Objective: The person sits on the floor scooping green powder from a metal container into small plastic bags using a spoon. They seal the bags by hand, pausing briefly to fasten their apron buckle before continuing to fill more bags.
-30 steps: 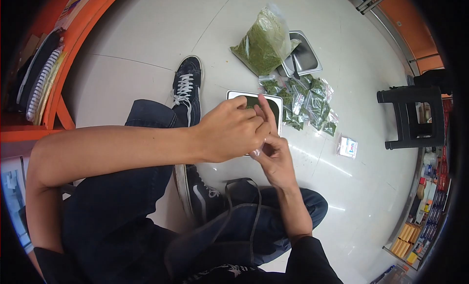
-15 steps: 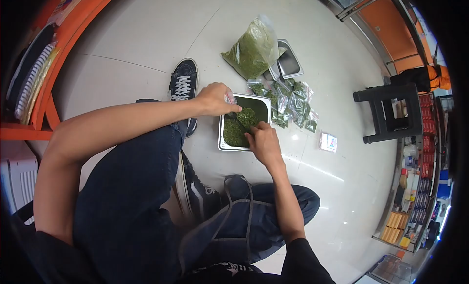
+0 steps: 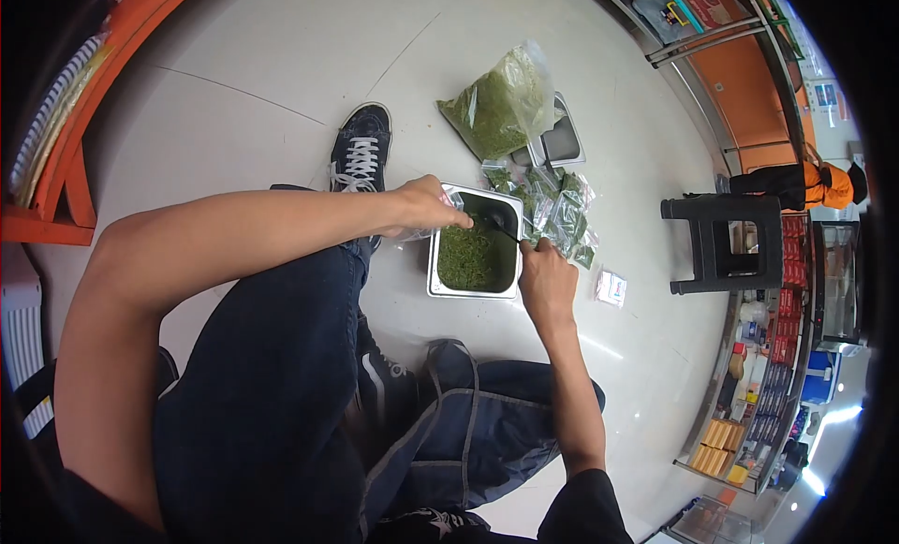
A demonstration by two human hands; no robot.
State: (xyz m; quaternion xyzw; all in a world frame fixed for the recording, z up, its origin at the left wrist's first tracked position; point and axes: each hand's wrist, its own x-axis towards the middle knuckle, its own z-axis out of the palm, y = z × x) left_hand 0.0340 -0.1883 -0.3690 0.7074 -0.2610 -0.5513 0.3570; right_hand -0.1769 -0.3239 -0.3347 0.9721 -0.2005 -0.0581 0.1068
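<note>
A rectangular metal container [image 3: 434, 274] stands on the floor between my hands, with chopped dried green leaves [image 3: 468, 261] inside. My left hand [image 3: 423, 205] is closed on a small clear zip bag [image 3: 455, 200] at the container's far left corner. The bag's lower part is mostly behind the fingers, so how full it is cannot be seen. At the container's right rim, my right hand [image 3: 549, 280] grips the handle of a black spoon [image 3: 506, 227]. The spoon's bowl is over the leaves near the far wall.
Beyond the container lie several filled zip bags [image 3: 564, 207], a large clear sack of green leaves [image 3: 501, 104] and a second metal container [image 3: 566, 143]. A small white-and-red packet [image 3: 611, 288] rests to the right. Farther right is a dark plastic stool [image 3: 721, 244]. My shoe [image 3: 361, 149] is at the left.
My right hand has moved from inside the container to its right rim, swinging the spoon away from the bag. The left hand still holds the bag. The whole view has shifted slightly.
</note>
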